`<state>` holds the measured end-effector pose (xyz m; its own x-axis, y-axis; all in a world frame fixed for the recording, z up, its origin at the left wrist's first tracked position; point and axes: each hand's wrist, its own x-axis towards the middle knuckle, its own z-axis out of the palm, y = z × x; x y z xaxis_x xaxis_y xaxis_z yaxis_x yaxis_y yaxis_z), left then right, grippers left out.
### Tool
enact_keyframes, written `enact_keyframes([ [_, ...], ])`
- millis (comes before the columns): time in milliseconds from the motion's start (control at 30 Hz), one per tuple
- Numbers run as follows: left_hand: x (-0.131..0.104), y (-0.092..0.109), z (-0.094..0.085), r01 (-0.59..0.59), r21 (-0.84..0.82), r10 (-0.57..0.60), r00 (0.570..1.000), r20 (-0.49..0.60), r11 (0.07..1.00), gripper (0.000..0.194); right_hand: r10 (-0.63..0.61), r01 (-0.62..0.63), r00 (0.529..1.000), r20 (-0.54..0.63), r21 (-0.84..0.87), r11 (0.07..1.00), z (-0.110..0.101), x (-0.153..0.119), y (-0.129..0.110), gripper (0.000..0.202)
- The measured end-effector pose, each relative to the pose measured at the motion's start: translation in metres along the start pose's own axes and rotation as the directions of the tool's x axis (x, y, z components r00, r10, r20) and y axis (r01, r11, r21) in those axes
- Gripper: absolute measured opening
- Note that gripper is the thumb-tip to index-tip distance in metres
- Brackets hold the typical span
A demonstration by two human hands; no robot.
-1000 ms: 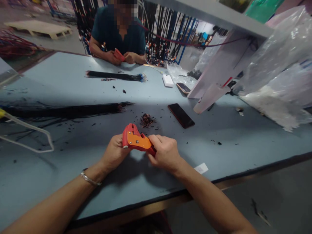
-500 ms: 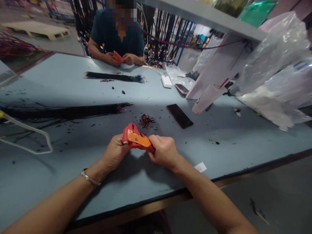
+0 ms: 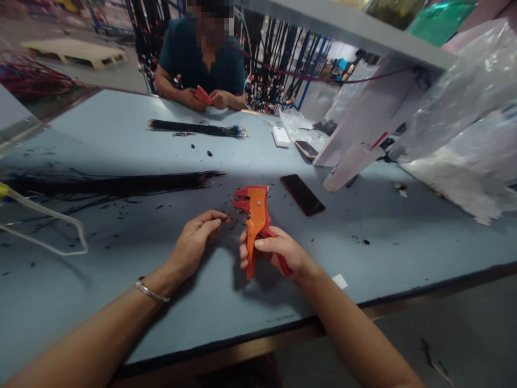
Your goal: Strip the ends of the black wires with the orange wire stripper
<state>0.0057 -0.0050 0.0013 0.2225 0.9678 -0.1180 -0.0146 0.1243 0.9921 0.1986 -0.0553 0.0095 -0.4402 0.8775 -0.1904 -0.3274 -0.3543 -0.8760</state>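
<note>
My right hand is wrapped round the handles of a red and orange hand tool, whose red jaws point left. To the left of the tool is my left hand, thumb and forefinger pinched together; a tiny dark bit shows at the fingertips, too small to name. Small dark scraps lie around and behind the tool's jaws, partly hidden by it. A long bundle of black wires lies on the table beyond my left hand, its ends toward the middle.
Across the table a person holds a red tool near a shorter wire bundle. A dark phone, another phone, a white box and plastic bags lie right. A bent rod juts in left.
My left hand has come off the tool and moved slightly apart from it. The tool has turned in my right hand, from lying sideways to jaws up, and its orange handle now shows fully.
</note>
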Motion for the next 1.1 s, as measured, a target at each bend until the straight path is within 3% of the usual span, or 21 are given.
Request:
enact_keyframes([
  [100,0.001,0.001,0.001,0.019,-0.012,-0.020,0.999,-0.031,1.000,0.021,0.067,-0.078,0.996,0.065,0.181,0.980,-0.005,0.000,0.008,0.034],
  [267,0.004,0.000,0.000,-0.055,0.052,0.058,0.997,-0.043,0.997,0.023,0.081,-0.108,0.991,0.108,0.266,0.958,-0.009,-0.001,0.014,0.033],
  [500,0.004,-0.002,-0.007,-0.192,0.237,0.208,0.977,-0.043,0.952,0.022,0.109,-0.132,0.988,0.114,0.218,0.967,-0.006,-0.007,0.014,0.034],
  [667,0.001,0.004,-0.008,-0.265,0.329,0.274,0.962,0.019,0.906,0.023,0.126,-0.149,0.984,0.127,0.190,0.971,-0.006,-0.007,0.018,0.034],
  [1100,0.001,0.004,-0.008,-0.276,0.356,0.287,0.958,0.024,0.893,0.024,0.111,-0.128,0.988,0.109,0.160,0.979,-0.007,-0.009,0.019,0.029],
])
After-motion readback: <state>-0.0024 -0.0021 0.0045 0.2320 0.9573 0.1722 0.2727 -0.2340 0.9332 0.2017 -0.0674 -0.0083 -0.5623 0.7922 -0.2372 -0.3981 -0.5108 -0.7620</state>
